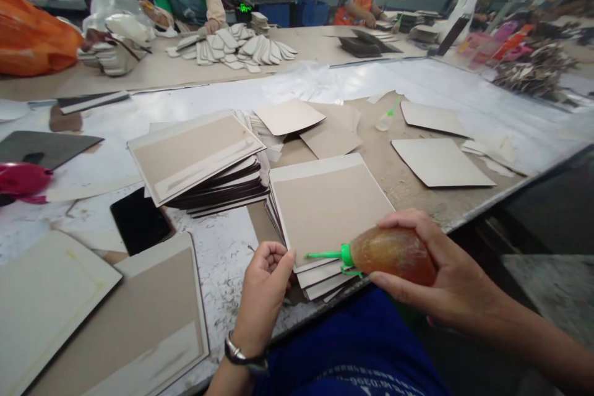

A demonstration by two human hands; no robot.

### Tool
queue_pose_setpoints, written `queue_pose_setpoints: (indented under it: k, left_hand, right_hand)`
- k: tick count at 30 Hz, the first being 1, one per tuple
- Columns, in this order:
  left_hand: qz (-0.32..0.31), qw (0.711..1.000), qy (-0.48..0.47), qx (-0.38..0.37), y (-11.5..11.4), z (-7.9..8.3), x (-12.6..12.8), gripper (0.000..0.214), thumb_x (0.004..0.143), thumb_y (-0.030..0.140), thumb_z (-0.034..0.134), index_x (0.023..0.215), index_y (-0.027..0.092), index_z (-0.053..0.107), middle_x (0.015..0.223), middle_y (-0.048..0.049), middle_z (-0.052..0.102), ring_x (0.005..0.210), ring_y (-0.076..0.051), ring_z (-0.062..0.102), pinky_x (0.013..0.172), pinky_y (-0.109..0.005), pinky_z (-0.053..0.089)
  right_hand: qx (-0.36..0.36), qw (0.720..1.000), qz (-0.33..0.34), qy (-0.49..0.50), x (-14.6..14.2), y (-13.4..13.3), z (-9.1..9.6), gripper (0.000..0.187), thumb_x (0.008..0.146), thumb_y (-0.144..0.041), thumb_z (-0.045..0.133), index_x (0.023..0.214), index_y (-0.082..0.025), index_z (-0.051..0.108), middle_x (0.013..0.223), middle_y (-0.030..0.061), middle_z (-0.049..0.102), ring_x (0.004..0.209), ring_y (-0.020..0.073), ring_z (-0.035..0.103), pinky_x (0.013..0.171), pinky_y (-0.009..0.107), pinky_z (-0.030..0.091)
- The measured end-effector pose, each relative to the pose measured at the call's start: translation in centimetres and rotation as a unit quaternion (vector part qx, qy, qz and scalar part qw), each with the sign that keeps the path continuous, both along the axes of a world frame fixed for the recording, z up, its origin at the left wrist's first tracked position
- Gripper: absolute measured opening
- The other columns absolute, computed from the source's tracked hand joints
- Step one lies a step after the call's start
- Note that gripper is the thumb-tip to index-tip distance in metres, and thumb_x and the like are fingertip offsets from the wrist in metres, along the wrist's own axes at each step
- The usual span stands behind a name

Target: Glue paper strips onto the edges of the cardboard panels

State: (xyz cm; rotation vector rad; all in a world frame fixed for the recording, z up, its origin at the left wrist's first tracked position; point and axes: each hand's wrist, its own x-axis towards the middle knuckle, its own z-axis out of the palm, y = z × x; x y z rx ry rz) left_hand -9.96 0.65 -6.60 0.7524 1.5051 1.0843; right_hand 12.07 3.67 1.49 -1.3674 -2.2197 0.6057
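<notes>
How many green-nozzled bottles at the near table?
2: an amber bottle in the right hand, its nozzle over the board stack; a pale bottle farther off on the brown sheet. Others could be hidden.

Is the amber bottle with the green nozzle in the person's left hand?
No, the right hand grips the amber bottle, while the left hand is at a corner of the stacked panels.
</notes>
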Motion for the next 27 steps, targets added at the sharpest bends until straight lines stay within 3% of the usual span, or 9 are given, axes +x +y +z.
queue_pose_setpoints:
  k: [6,14,27]
  left_hand:
    - [-0.005,1.0,-0.001,-0.007,0.1,0.0,0.0,0.026,0.073,0.042,0.057,0.074,0.019,0.045,0.053,0.0076,0.045,0.049,-0.007,0.042,0.045,-0.018,0.033]
    - [-0.008,1.0,0.001,-0.01,0.1,0.0,0.0,0.025,0.073,0.042,0.057,0.075,0.02,0.046,0.055,0.0078,0.045,0.051,-0.007,0.042,0.047,-0.018,0.035]
    - [0.002,1.0,-0.004,-0.008,0.0,-0.1,0.1,0.027,0.071,0.043,0.059,0.074,0.019,0.046,0.054,0.0078,0.046,0.049,-0.007,0.042,0.046,-0.018,0.035]
  right_hand:
    - [-0.013,0.999,-0.031,0.001,0.2,-0.1,0.7,0.041,0.072,-0.036,0.066,0.106,-0.026,0.046,0.096,0.0025,0.055,0.083,0.0197,0.06,0.075,0.031,0.052]
    - [-0.01,1.0,-0.006,0.016,-0.5,0.0,-0.1,0.045,0.072,-0.037,0.066,0.109,-0.026,0.043,0.101,0.0023,0.053,0.091,0.019,0.056,0.079,0.029,0.048]
    - [-0.012,0.999,-0.049,0.005,0.5,0.2,0.3,0.044,0.071,-0.039,0.065,0.107,-0.023,0.046,0.099,0.0038,0.054,0.085,0.0201,0.058,0.073,0.03,0.051]
